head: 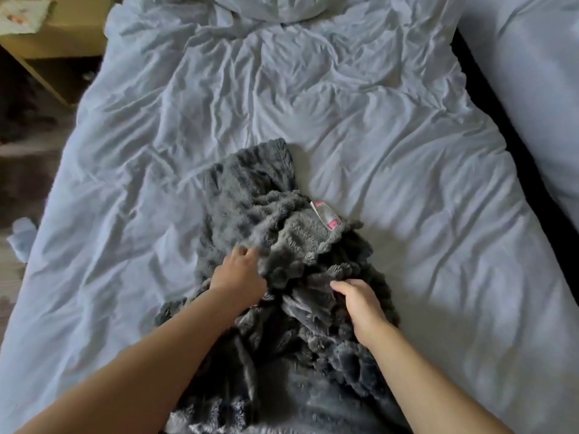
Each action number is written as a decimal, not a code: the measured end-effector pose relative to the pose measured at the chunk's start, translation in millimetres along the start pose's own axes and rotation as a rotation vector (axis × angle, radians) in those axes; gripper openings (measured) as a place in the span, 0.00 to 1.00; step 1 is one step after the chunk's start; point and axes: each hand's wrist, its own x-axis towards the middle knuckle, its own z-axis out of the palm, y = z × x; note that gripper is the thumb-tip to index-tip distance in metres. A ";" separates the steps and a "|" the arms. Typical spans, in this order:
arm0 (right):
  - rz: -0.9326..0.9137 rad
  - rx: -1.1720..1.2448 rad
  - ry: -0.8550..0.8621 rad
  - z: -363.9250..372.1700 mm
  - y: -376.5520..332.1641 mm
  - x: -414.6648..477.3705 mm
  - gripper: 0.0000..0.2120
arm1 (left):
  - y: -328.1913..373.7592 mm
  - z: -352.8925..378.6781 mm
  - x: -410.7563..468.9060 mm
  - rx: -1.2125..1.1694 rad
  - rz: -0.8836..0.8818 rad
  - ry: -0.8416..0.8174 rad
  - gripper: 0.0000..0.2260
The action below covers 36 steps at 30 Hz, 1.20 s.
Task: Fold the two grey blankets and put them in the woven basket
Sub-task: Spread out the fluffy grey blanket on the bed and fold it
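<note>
Grey blanket (250, 208): fluffy, with a scalloped pile, lying crumpled in a loose heap on the near half of the bed, from mid-bed down to the lower edge of the view. Whether one blanket or two are bunched here cannot be told. A white care label (326, 216) with pink print is seen on the heap's upper right edge.

Left hand (239, 270): fingers are curled round a raised fold on the left of the heap, and the fold is gripped. Slight blur is noted at the fingertips.

Right hand (360, 303): placed on the right of the heap, thumb forward, fingers curled down into the pile. A bunch of blanket is held.

The heap is borne by a pale blue, heavily creased duvet (344, 120). A pillow (297, 7) in the same cloth is seen at the far end. A light wooden bedside cabinet (62, 42) stands at far left, beside the bed. A second bed (532, 89) lies to the right, parted by a dark gap. A small pale blue cloth (20, 233) lies on the floor at left.
</note>
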 end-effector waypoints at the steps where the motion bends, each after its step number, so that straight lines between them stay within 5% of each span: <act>1: 0.014 0.161 0.020 -0.5 -0.7 5.4 0.10 | 13.4 3.0 10.3 -0.086 0.105 0.052 0.27; 4: 0.123 0.676 -0.061 -5.7 -11.2 26.6 0.11 | 55.5 13.9 44.6 -0.235 0.325 0.110 0.27; 7: 0.091 0.852 -0.137 -4.2 -23.3 55.3 0.17 | 82.5 33.7 79.8 -0.249 0.265 -0.055 0.35; 9: 0.062 0.819 -0.124 -1.7 -27.1 66.9 0.16 | 89.2 43.4 89.6 -0.213 0.229 -0.145 0.35; 13: 0.080 0.496 -0.150 -5.9 -29.8 41.4 0.15 | 83.3 27.1 61.1 -0.341 0.170 -0.078 0.18; 17: -0.147 0.242 0.072 -13.1 -55.7 -22.5 0.21 | 70.9 -36.1 6.0 -0.730 0.022 0.035 0.11; 22: -0.291 0.266 0.069 -8.0 -128.7 -112.6 0.12 | 87.8 -132.4 -67.2 -1.401 -0.099 0.312 0.10; 25: -0.320 0.455 -0.171 -5.7 -174.1 -176.2 0.11 | 95.4 -181.7 -111.7 -1.676 -0.130 0.204 0.09; 28: -0.427 0.622 -0.604 3.3 -198.3 -234.7 0.14 | 99.1 -206.2 -154.2 -1.784 0.156 -0.041 0.16; 30: -0.492 0.559 -0.791 9.2 -200.8 -255.4 0.19 | 93.1 -216.5 -171.8 -1.761 0.344 -0.086 0.18; 32: -0.558 0.372 -0.801 13.2 -199.7 -268.0 0.17 | 84.4 -225.5 -186.7 -1.584 0.452 -0.051 0.22; 36: -0.977 -0.204 -0.287 21.2 -196.8 -283.6 0.04 | 73.1 -229.7 -201.8 -1.020 0.438 0.225 0.26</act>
